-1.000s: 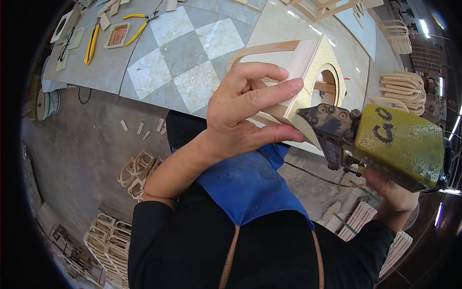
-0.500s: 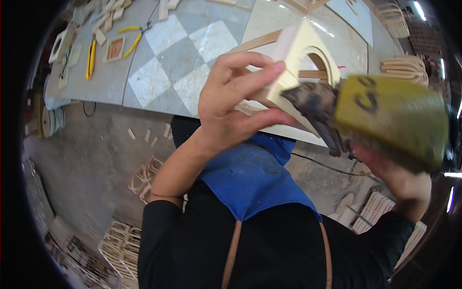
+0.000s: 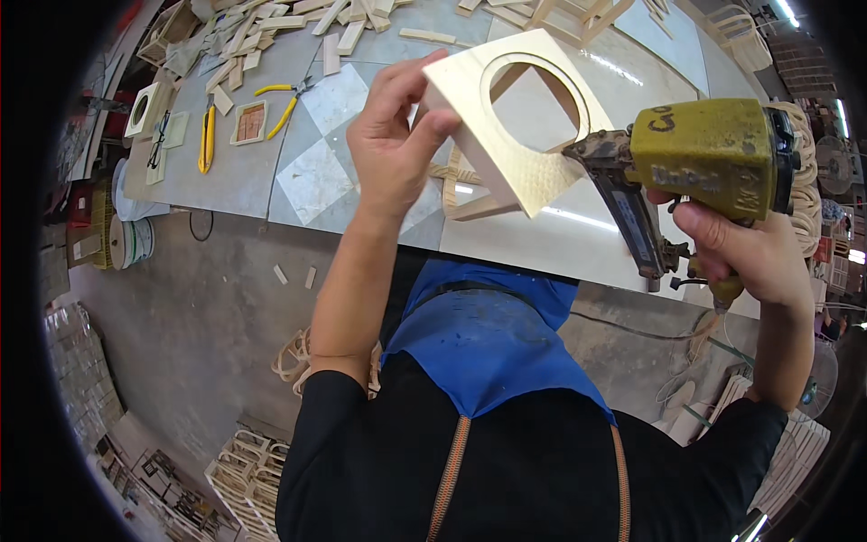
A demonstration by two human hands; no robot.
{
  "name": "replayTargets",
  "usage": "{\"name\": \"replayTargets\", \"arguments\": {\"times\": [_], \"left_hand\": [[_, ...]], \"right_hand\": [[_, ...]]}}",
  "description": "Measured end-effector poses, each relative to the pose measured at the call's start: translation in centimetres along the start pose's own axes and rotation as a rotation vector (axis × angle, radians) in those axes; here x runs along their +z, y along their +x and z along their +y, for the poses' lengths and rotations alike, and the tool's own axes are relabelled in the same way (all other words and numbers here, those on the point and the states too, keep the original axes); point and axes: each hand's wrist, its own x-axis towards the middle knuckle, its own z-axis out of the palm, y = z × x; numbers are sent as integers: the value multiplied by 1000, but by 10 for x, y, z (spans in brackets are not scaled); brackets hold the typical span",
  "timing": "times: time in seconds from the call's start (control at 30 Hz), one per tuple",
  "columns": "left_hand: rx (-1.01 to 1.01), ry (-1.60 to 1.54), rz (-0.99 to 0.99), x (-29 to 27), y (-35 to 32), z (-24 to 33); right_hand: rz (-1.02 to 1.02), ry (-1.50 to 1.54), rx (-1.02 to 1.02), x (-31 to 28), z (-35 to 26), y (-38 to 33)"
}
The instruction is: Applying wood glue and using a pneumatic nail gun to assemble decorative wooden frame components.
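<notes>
I am remotely holding one square-faced wooden box [image 3: 533,173] with round opening above the desk [image 3: 239,185], left hand [image 3: 393,122] pinching its left side, probably to leave the face exposed, right hand [image 3: 754,251] gripping one olive pneumatic nailer [image 3: 704,149], nose near the opening, contact unclear.

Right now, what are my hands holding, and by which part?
Your left hand grips the round-holed wooden piece by its left side; your right hand, the yellow nail gun by its handle.

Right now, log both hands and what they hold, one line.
left hand: holds pale wooden piece with round hole | right hand: grips yellow-green nail gun | gun nose: at piece's edge, contact unclear
</notes>
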Motion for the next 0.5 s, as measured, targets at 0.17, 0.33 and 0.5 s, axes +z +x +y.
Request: {"name": "replayTargets", "arguments": {"times": [0.17,0.33,0.5], "left_hand": [[-44,89,166,15,-41,16],[-23,80,60,35,-47,43],[-31,10,103,39,-41,37]], "right_hand": [[-10,17,-27,7,-6,10],[17,94,-160,23,-9,10],[38,151,-157,24,-8,6]]}}
